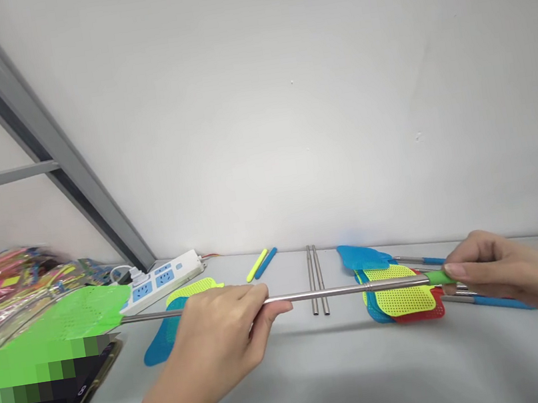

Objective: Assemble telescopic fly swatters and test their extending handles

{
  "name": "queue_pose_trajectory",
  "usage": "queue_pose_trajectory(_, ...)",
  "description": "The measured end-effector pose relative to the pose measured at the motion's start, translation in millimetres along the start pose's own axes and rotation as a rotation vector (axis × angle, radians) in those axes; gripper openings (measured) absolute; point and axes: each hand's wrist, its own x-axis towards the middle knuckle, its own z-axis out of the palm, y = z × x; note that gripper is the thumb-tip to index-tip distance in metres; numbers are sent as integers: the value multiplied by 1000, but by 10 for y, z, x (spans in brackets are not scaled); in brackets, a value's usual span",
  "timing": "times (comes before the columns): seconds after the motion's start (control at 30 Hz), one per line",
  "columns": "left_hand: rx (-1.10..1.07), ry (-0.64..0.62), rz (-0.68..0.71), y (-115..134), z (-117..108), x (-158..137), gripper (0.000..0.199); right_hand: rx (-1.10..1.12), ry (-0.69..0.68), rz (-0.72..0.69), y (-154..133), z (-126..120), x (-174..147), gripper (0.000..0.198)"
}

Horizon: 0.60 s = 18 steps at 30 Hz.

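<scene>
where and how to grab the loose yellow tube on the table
Probably pinch the yellow tube across its middle from above, leaning in from its left: it is slim and lies uncovered, with the blue tube close along its right side.

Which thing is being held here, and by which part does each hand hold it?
A green swatter: the left hand holds its metal rod partway along, and the right hand holds its green handle.
</scene>
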Motion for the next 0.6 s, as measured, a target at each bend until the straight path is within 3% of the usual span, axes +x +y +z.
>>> queue_pose_trajectory(0.13,9,38,8,-2,-1,-5,35,61,-5,5,-27,16,-8,38)
queue_pose_trajectory(0.33,40,96,39,29,0,-12,34,109,-47,127,-153,43,-65,38)
queue_pose_trajectory(0.6,35,83,72,146,18,-30,34,205,-143,61,-175,184,38,36)
